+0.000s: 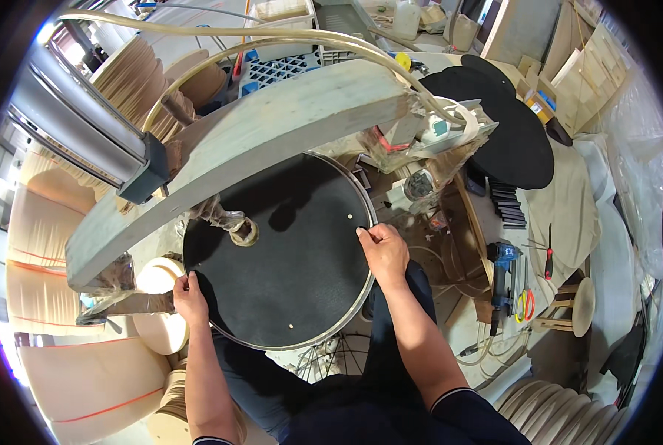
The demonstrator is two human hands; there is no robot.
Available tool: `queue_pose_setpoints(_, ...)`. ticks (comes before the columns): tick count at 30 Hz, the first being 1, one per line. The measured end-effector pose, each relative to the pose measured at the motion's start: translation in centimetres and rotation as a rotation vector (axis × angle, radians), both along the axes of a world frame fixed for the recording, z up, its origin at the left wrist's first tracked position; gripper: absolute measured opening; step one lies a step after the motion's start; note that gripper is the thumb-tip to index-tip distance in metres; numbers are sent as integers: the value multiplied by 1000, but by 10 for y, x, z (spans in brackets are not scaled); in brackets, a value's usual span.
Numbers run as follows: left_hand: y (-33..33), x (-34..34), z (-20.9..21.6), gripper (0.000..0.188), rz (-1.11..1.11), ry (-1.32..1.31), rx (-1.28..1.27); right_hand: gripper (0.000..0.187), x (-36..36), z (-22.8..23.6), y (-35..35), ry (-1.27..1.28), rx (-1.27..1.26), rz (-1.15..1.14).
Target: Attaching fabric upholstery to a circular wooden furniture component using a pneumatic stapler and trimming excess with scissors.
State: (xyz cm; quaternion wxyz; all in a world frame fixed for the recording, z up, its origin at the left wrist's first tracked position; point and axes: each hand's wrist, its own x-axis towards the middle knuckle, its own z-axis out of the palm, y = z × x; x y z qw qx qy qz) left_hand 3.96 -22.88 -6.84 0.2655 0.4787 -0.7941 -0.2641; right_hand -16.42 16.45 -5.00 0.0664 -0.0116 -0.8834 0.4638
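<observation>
A round black disc (pixel 287 274) with small pale dots lies in front of me, inside a thin pale hoop (pixel 352 310). At its left edge my left hand (pixel 190 299) is closed, thumb and fingers pinching the rim. On the right edge, somewhat farther away, my right hand (pixel 385 256) also pinches the rim with curled fingers. Above the disc's left part hangs a wrapped, crooked nozzle-like tip (pixel 244 231) from a machine. The thick grey machine arm (pixel 272 130) covers the disc's far left edge.
A metal cylinder (pixel 79 122) stands at the left end of the arm. To the right, a bench holds a blue pneumatic tool (pixel 503 278), scissors (pixel 525 305), a screwdriver (pixel 548 256) and black discs (pixel 513 148). Stacked pale round boards (pixel 170 415) and wrapped rolls (pixel 87 378) crowd the left.
</observation>
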Motion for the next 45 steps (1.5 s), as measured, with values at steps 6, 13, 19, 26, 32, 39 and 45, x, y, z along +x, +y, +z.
queue_pose_setpoints(6,-5,-5,-1,39,41,28,13,30,0,2,1,5,-6,58)
queue_pose_setpoints(13,0,-9,2,39,58,32,-5,31,-1,5,-3,20,39,66)
queue_pose_setpoints(19,4,-5,-5,39,84,70,-32,30,0,1,0,39,99,85)
queue_pose_setpoints(26,11,-6,-2,37,103,109,-28,31,-1,-3,0,61,46,80)
queue_pose_setpoints(32,1,-5,-11,36,103,92,-44,30,-3,2,-2,67,30,85)
queue_pose_setpoints(39,4,-2,-11,38,101,86,27,29,-3,-6,5,45,27,113)
queue_pose_setpoints(45,7,-4,-1,40,97,63,-13,28,-3,-7,5,68,29,145)
